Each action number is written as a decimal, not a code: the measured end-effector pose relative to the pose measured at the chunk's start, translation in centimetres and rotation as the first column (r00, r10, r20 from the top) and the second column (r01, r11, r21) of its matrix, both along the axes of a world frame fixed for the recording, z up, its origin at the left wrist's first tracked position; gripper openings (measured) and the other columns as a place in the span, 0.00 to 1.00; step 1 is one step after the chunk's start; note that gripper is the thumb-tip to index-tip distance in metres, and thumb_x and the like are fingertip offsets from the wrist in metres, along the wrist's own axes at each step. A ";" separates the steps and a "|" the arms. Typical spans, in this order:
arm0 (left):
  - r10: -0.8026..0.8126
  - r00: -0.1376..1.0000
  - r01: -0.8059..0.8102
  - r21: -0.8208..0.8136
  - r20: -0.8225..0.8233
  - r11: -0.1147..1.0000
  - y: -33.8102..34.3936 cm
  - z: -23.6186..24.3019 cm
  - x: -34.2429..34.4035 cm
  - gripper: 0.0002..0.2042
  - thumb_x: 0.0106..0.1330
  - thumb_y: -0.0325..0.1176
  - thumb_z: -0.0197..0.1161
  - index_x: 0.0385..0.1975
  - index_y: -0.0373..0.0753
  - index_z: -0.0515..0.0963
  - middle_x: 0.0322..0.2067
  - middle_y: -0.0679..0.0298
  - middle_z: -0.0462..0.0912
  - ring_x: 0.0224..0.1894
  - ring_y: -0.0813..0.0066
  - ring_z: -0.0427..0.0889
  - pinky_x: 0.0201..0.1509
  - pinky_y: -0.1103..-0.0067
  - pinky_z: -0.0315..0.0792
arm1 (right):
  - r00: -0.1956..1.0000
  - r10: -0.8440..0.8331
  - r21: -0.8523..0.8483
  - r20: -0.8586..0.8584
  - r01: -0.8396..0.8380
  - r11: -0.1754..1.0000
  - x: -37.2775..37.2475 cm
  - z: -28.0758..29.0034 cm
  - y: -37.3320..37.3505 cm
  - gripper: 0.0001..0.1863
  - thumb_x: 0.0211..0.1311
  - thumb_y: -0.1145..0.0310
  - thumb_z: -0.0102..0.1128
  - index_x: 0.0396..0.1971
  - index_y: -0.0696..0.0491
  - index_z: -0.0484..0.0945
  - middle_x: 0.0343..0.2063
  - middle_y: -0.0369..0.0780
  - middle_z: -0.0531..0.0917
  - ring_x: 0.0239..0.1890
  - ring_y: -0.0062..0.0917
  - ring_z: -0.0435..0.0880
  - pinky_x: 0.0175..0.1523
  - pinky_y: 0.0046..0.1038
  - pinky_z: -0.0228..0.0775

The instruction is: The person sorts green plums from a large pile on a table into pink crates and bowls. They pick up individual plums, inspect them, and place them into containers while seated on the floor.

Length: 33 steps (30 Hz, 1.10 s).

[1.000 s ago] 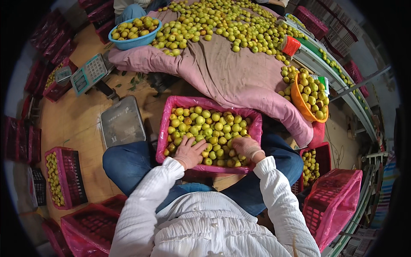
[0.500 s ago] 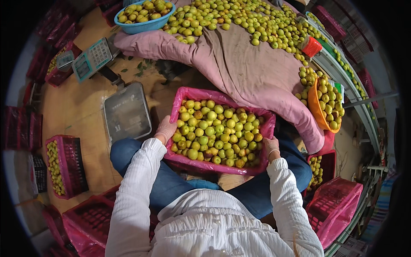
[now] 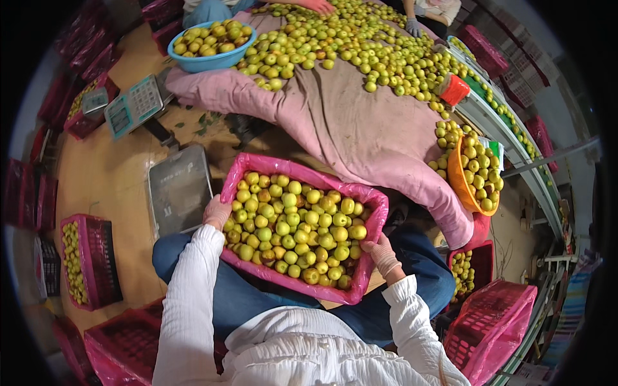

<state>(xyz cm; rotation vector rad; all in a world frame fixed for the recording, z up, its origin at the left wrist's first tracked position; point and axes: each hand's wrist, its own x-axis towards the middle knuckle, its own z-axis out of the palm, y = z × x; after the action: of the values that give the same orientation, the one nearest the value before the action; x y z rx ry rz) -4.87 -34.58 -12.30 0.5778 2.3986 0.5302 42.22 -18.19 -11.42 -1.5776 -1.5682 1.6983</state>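
Crate (image 3: 302, 174) partly hides right hand (image 3: 381, 253); fruit (image 3: 293, 226) covers crate floor; co-workers (image 3: 209, 12) cut off at top.

Riding high on the head of the person (image 3: 315, 360), the left lens of a pair peers steeply down and forward, right over the filled crate (image 3: 376, 209), close below and near mid-picture! Out past it the view runs to the farther fruit heap (image 3: 360, 55) up top, while wide fisheye glass bows the conveyor (image 3: 542, 193) along the right rim.
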 end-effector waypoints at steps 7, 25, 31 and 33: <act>0.084 0.996 -0.083 -0.047 0.025 0.995 1.7 1.1 3.4 0.18 0.62 0.48 0.59 0.45 0.43 0.80 0.43 0.48 0.83 0.52 0.46 0.79 0.54 0.64 0.72 | 0.933 -0.299 -0.081 0.200 0.320 0.944 -0.2 -4.4 1.5 0.18 0.50 0.76 0.59 0.45 0.53 0.80 0.32 0.38 0.83 0.29 0.29 0.79 0.37 0.31 0.73; 0.121 0.991 -0.121 -0.004 0.048 0.993 -1.5 -0.8 0.9 0.20 0.65 0.50 0.56 0.49 0.44 0.78 0.50 0.48 0.80 0.55 0.46 0.77 0.57 0.62 0.71 | 0.995 -0.065 0.064 0.078 0.060 0.996 -0.2 -1.5 2.1 0.21 0.50 0.68 0.62 0.48 0.54 0.79 0.36 0.42 0.85 0.39 0.31 0.83 0.48 0.31 0.73; -0.002 0.996 0.001 0.011 0.091 1.000 1.3 3.3 4.7 0.17 0.63 0.41 0.56 0.49 0.43 0.75 0.47 0.47 0.81 0.53 0.45 0.78 0.56 0.62 0.71 | 0.904 -0.280 0.100 0.323 0.262 0.960 2.2 -6.6 3.3 0.21 0.48 0.65 0.62 0.45 0.54 0.83 0.37 0.43 0.87 0.42 0.34 0.85 0.49 0.33 0.74; -0.049 0.992 0.042 0.061 0.112 0.997 0.3 4.3 4.7 0.17 0.62 0.41 0.56 0.49 0.43 0.75 0.48 0.47 0.81 0.54 0.46 0.78 0.56 0.61 0.71 | 0.894 -0.317 0.100 0.318 0.300 0.949 1.6 -5.3 3.4 0.20 0.48 0.67 0.61 0.43 0.57 0.83 0.35 0.42 0.86 0.38 0.31 0.84 0.46 0.31 0.73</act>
<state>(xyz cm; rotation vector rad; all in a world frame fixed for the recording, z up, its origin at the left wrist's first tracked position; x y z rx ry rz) -0.12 -34.24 -8.01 0.6096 2.2637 0.5993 43.84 -14.82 -16.75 -2.0432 -1.3890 1.2655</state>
